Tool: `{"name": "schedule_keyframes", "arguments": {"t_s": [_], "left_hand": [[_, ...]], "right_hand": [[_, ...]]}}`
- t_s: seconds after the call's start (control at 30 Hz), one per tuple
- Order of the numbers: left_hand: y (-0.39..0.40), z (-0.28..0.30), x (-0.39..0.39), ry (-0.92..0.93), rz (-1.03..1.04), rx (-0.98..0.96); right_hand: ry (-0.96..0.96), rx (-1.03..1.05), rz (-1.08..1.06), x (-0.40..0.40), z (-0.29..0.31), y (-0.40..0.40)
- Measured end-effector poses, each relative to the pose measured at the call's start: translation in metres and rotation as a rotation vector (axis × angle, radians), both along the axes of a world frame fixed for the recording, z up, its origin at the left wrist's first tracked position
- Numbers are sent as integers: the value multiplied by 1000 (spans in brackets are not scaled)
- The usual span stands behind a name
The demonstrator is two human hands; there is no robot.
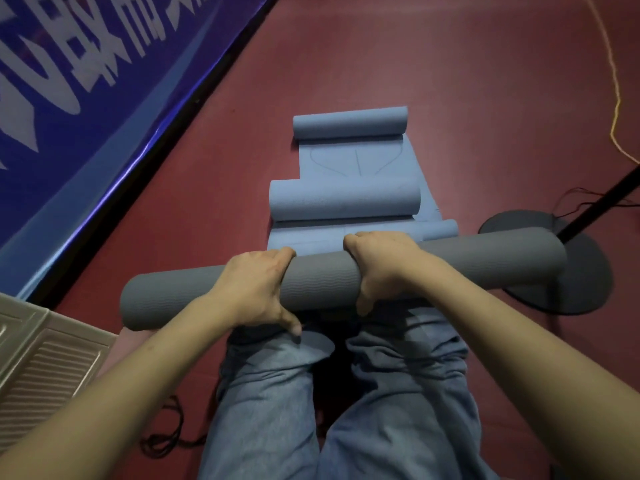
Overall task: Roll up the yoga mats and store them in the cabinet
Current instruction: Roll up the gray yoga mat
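My left hand [258, 289] and right hand [381, 265] both curl over the rolled grey mat [322, 278], fingers wrapped over its far side, thumbs on the near side. It lies crosswise just above my knees. I judge it light, springy foam that wants to uncoil, so I would grip near the middle as now, clamping the loose edge. Its surface is matte with fine wavy ribbing, the roll even and thick. Just beyond my knuckles lie the blue mats [346, 199], partly rolled, on the red floor [450, 81].
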State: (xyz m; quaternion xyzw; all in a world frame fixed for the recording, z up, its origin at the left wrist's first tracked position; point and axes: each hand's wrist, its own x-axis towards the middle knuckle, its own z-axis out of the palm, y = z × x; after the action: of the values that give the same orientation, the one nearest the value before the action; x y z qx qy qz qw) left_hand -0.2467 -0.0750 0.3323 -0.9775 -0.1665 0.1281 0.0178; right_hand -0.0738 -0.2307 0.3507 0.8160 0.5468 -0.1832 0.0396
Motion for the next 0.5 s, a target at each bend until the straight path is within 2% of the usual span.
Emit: {"name": "schedule_keyframes", "arguments": {"t_s": [0.17,0.37,0.5], "left_hand": [[-6,-4,12,5,2,24],[-4,4,12,-20,2,45],[-14,4,2,-51,-17,58]], "right_hand": [[-63,54,-27,2,-11,-14],[-275,305,-43,-23,-32,-33],[-299,282,-58,-32,-24,-40]]}}
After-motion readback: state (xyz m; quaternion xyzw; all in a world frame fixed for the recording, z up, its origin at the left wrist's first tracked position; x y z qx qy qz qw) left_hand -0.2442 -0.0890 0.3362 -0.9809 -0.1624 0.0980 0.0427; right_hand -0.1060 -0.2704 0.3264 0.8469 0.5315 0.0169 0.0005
